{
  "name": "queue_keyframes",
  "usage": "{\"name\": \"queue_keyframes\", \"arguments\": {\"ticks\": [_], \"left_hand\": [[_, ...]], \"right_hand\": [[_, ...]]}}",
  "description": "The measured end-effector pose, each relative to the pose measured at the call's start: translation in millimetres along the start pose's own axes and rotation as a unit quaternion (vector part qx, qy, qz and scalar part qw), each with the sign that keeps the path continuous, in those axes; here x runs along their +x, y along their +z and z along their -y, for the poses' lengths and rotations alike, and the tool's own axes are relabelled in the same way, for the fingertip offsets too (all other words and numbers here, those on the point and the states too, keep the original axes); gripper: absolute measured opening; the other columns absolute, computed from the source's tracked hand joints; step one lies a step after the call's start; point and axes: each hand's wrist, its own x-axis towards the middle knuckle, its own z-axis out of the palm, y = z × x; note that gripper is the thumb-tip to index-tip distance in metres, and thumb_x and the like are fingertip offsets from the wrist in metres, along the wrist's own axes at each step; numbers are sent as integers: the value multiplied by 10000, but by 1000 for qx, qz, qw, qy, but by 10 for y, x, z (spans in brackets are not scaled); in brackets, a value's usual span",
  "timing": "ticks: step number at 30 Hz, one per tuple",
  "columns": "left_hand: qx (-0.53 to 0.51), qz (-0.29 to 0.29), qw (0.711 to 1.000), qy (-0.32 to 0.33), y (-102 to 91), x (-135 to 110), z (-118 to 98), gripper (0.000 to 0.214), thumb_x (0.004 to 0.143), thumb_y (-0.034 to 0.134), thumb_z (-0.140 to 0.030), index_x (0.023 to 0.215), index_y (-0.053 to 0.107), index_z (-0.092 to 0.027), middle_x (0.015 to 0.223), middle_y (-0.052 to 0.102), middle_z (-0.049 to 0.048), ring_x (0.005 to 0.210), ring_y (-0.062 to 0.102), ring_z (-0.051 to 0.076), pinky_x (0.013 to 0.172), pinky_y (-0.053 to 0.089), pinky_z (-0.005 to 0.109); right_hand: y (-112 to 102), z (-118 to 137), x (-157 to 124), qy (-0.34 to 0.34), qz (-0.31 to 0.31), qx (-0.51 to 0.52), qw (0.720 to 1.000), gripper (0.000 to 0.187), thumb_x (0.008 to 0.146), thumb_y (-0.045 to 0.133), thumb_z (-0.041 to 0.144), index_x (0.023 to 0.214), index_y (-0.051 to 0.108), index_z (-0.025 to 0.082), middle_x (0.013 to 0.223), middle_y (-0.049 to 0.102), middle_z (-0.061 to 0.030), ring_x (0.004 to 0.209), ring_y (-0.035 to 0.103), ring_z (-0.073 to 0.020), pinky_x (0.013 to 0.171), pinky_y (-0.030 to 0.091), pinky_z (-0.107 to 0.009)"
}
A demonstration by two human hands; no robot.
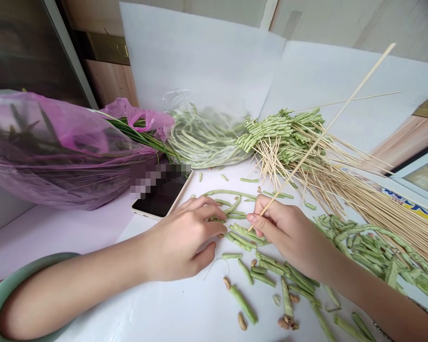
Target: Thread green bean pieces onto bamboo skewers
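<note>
A thin bamboo skewer (328,128) is pinched near its lower end by the right hand (283,232), and it slants up and away toward the far right. The thumb and fingers (257,211) press together on it, with the pointed tip just past them. Left of the skewer's tip, the left hand (180,240) lies over a curving long bean (228,193). Its fingers (214,228) are slightly spread and curled, their tips touching the bean pieces, though I can't tell whether they grip anything. Below the skewer's tip lie cut bean pieces (244,304) with loose brown beans (242,321) among them, all on the white tabletop (74,237). Beyond the skewer's upper half sits a bundle of threaded beans (281,133), and to its right a sheaf of bare skewers (378,209) fans out. Left of the skewer are a clear plastic bag of long beans (207,137), a phone (157,199) partly pixelated, and, further left, a pink plastic bag (57,152). A pale green bangle (14,280) circles the left forearm, and a chain bracelet (381,330) shows on the right wrist.
</note>
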Motion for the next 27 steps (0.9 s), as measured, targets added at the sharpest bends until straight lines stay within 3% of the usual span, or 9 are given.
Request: {"name": "queue_keyframes", "arguments": {"ticks": [9,15,21,27], "left_hand": [[2,-3,1000,-19,5,-5,11,270,841,501,-139,1052,668,-162,1144,619,107,1131,503,274,994,425,451],[2,-7,1000,-21,9,1,14,264,846,503,-150,1051,667,-173,1153,616,109,1133,506,279,991,437,465],[-3,-7,1000,-18,13,10,21,253,843,506,-139,1033,670,-169,1140,617,114,1123,511,279,983,442,460],[-2,-1,1000,-22,7,-3,17,246,847,507,-143,1023,677,-170,1137,614,110,1132,506,279,987,437,450]], "right_hand": [[51,1,13,-8,19,7,1000,279,921,402,307,663,334,224,539,373,74,487,355,-99,471,308,-226],[71,5,-5,-9,26,6,1000,287,919,394,272,659,281,227,527,292,83,470,295,-94,451,271,-224],[51,-29,-2,-4,-4,-6,1000,292,919,396,340,659,322,228,498,349,79,450,329,-98,447,276,-229],[68,-24,4,-10,6,-7,1000,284,918,400,311,662,309,228,516,380,76,463,347,-98,459,295,-226]]}}
